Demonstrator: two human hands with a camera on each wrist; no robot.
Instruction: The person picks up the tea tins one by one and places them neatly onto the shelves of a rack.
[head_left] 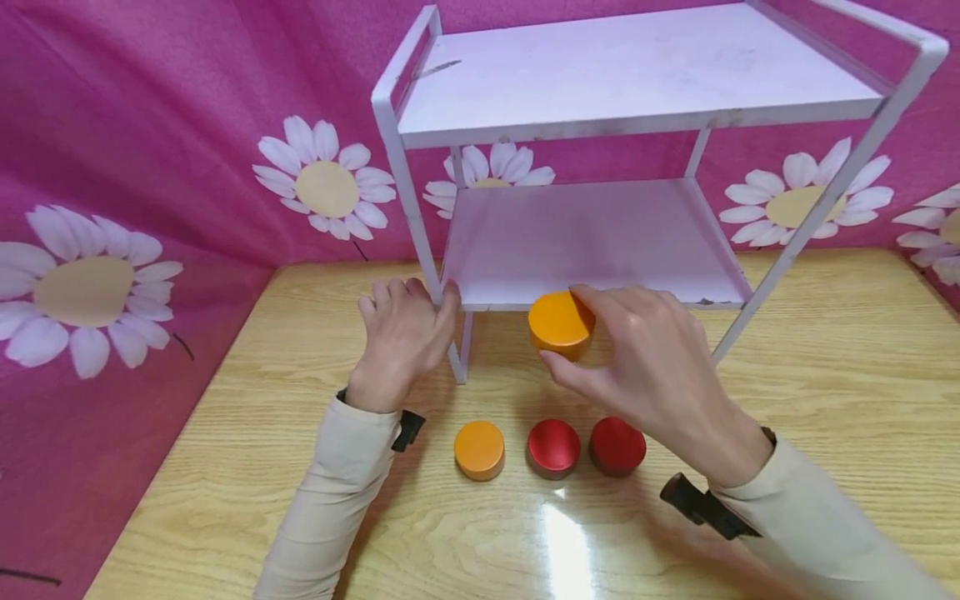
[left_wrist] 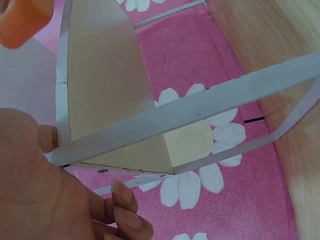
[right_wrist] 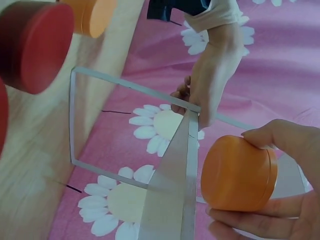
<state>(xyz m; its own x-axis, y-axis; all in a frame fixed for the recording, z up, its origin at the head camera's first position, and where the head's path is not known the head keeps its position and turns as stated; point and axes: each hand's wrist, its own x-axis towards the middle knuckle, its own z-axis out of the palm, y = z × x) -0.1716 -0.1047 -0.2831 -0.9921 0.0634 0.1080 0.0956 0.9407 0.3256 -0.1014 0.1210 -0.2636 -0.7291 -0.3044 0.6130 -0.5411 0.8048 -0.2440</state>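
My right hand (head_left: 652, 358) holds an orange round container (head_left: 561, 321) between thumb and fingers, raised in front of the lower shelf's front edge. In the right wrist view the orange container (right_wrist: 237, 172) shows its side and a seam near one end. My left hand (head_left: 405, 333) grips the front left post of the white two-tier rack (head_left: 408, 192) at the lower shelf's corner. Seen from the left wrist, the thumb lies at that corner and the curled fingers (left_wrist: 132, 220) are on the post's other side. The lower shelf (head_left: 592, 242) has nothing standing on it.
On the wooden table (head_left: 300, 350), in front of the rack, stand another orange container (head_left: 479, 448) and two red containers, one in the middle (head_left: 553, 447) and one at the right (head_left: 617, 446). A pink cloth (head_left: 225, 167) with white flowers hangs behind and at the left.
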